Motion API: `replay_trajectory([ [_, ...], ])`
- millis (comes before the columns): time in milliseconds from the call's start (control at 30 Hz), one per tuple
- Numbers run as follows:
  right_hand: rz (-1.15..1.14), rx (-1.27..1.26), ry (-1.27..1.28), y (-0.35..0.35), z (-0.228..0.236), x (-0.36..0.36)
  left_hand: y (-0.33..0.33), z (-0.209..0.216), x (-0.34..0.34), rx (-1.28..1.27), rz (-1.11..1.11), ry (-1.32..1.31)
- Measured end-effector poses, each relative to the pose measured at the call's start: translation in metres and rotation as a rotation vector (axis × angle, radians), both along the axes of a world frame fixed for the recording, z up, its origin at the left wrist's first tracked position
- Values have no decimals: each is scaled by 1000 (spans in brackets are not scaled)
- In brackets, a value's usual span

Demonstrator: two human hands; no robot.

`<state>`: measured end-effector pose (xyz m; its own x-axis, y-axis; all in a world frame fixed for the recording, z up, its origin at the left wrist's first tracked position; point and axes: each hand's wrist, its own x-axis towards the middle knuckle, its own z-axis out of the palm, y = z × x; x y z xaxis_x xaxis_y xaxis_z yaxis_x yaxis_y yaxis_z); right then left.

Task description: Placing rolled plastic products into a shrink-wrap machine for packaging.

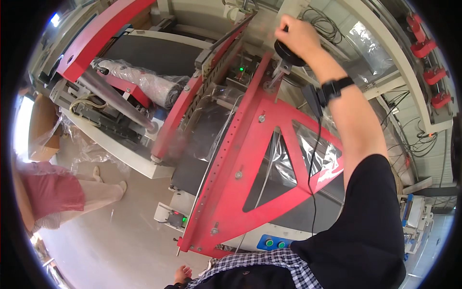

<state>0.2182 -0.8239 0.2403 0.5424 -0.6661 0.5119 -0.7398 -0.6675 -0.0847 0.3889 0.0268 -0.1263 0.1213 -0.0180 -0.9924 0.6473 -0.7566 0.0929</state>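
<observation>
My right hand (pixel 301 39) reaches far forward and is closed on a black handwheel (pixel 290 56). The wheel sits on a metal fitting at the far end of a red triangular frame (pixel 236 174). Below my right wrist, a dark box-shaped device (pixel 313 100) hangs with a black cable running down over the frame. My left hand (pixel 182 274) is low by my body, near the frame's front corner, its fingers loosely apart with nothing in them. Under the frame runs a dark conveyor belt (pixel 308 215) with clear plastic film (pixel 280 161) over part of it.
A plastic-wrapped roll (pixel 144 82) lies on the left-hand part of the machine. Two green buttons (pixel 275 243) are on a blue panel close to me. Another person (pixel 60 195) stands at the left, near a cardboard box (pixel 44 127). Loose cables (pixel 323 24) hang behind my right hand.
</observation>
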Motion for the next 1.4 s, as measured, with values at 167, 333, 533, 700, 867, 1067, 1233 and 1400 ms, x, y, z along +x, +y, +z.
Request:
replay_trajectory([
  [167, 38, 108, 13, 24, 7, -53, 36, -39, 14, -22, -650, -232],
  [333, -147, -63, 27, -24, 0, -19, -23, -44, -10, -60, -109, -54],
  [533, 63, 131, -102, 27, -2, -58, -27, -37, -9, -45, -63, -72],
  [700, -106, 2, 67, -17, 5, -8, -44, -49, -10, -70, -89, -46],
  [867, 39, 153, -49, 22, 0, -50, -32, -39, -6, -45, -57, -74],
  [1067, -73, -22, 12, -10, 1, -4, -43, -46, -11, -68, -71, -41],
  [1233, 24, 179, -73, 23, 0, -64, -29, -36, -8, -52, -39, -63],
  [1400, -54, 15, 11, -10, 0, -5, -42, -45, -12, -74, -64, -29],
])
